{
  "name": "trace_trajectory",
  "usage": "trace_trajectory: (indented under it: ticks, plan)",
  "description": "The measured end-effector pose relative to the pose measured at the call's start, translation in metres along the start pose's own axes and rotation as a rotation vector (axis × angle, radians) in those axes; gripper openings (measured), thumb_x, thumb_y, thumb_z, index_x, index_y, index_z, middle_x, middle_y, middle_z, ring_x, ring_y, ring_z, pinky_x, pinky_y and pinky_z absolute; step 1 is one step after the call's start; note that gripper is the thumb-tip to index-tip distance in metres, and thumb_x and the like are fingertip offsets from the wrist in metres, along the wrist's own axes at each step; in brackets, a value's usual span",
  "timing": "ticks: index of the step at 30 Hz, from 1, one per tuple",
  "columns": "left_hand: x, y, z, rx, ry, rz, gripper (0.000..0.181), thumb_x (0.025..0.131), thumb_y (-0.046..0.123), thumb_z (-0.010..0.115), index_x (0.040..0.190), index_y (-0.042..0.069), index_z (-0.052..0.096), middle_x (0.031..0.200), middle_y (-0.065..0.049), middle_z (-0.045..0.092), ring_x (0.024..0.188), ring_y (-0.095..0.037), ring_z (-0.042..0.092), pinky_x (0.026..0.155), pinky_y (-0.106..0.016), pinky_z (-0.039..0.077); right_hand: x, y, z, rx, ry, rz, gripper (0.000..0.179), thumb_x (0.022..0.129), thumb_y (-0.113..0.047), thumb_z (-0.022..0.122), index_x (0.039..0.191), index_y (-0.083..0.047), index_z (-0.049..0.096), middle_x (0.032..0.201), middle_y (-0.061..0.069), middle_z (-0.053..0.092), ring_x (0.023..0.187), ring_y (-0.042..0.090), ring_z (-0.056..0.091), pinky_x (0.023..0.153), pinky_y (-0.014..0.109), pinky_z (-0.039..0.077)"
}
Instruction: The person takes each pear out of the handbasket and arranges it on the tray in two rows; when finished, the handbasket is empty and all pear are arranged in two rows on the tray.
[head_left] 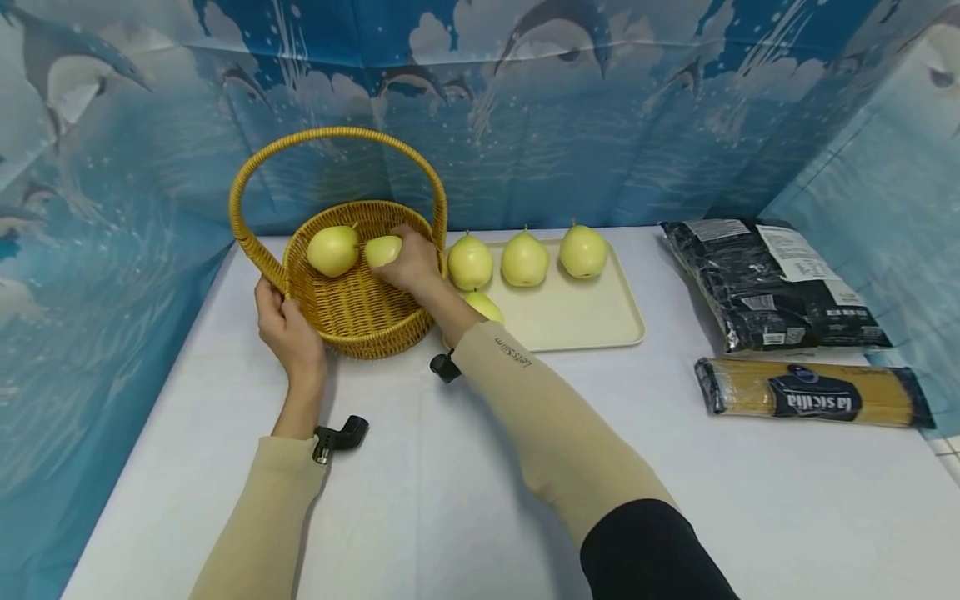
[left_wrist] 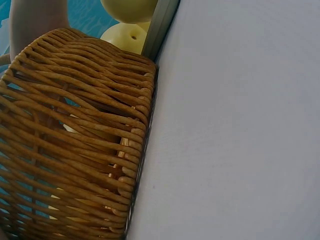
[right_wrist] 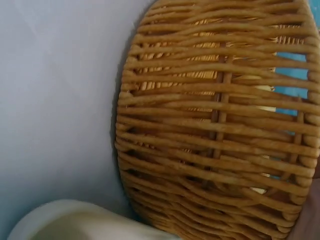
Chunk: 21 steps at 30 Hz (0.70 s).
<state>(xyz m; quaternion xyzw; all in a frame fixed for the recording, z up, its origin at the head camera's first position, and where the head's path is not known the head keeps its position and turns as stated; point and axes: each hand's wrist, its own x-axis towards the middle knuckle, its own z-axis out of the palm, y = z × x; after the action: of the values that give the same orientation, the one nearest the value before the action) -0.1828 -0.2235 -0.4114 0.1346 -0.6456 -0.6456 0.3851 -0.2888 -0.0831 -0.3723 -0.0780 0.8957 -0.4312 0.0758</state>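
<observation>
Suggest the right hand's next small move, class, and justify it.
Probably set the held pear down in the basket and release it: the right hand grips it within the woven sides, near another pear, while the left hand touches the basket.

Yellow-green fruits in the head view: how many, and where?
6 fruits: one in the basket, one in the right hand, three along the tray's far side, one nearer, partly behind the right forearm. More may be hidden there.
</observation>
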Motion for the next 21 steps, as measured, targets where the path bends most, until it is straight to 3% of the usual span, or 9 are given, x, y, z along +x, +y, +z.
trace_trajectory:
  ticks: [2, 7, 10, 15, 21]
  plan:
    - [0.0, 0.0, 0.0, 0.003, -0.001, -0.003, 0.048, 0.102, -0.002, 0.033, 0.143, 0.0, 0.057, 0.136, -0.025, 0.065, 0.112, -0.028, 0.06, 0.09, -0.027, 0.047, 0.0, 0.0, 0.0, -0.01, -0.009, 0.01, 0.073, 0.089, -0.019, 0.084, 0.154, -0.014, 0.051, 0.145, 0.01, 0.061, 0.135, 0.032, 0.053, 0.104, 0.042, 0.052]
    - [0.008, -0.021, -0.005, 0.009, -0.005, 0.016, 0.049, 0.101, -0.003, 0.034, 0.144, 0.003, 0.057, 0.135, -0.021, 0.066, 0.114, -0.033, 0.059, 0.089, -0.029, 0.045, 0.0, -0.002, -0.001, -0.022, -0.036, 0.006, 0.072, 0.09, -0.022, 0.084, 0.154, -0.014, 0.051, 0.147, 0.01, 0.059, 0.138, 0.034, 0.049, 0.106, 0.042, 0.05]
    - [0.012, -0.029, -0.011, 0.013, -0.007, 0.023, 0.05, 0.102, -0.001, 0.034, 0.144, 0.009, 0.059, 0.135, -0.017, 0.067, 0.115, -0.029, 0.06, 0.091, -0.029, 0.046, 0.001, -0.005, 0.0, -0.029, -0.053, 0.002, 0.072, 0.091, -0.025, 0.083, 0.154, -0.013, 0.051, 0.149, 0.01, 0.058, 0.14, 0.034, 0.047, 0.108, 0.042, 0.049]
    - [0.006, -0.018, -0.011, 0.016, 0.01, 0.014, 0.05, 0.103, -0.003, 0.033, 0.144, 0.01, 0.058, 0.135, -0.022, 0.065, 0.114, -0.031, 0.059, 0.091, -0.031, 0.046, 0.001, -0.007, 0.0, -0.023, -0.075, 0.008, 0.07, 0.091, -0.027, 0.083, 0.151, -0.011, 0.053, 0.148, 0.011, 0.057, 0.14, 0.034, 0.048, 0.107, 0.042, 0.05]
    - [-0.001, -0.005, -0.003, -0.01, -0.018, 0.013, 0.049, 0.101, -0.006, 0.032, 0.146, -0.004, 0.053, 0.137, -0.028, 0.062, 0.117, -0.035, 0.058, 0.095, -0.034, 0.046, -0.002, -0.005, -0.007, -0.004, -0.034, 0.028, 0.069, 0.089, -0.034, 0.084, 0.147, -0.013, 0.055, 0.143, 0.009, 0.059, 0.134, 0.031, 0.051, 0.102, 0.04, 0.052]
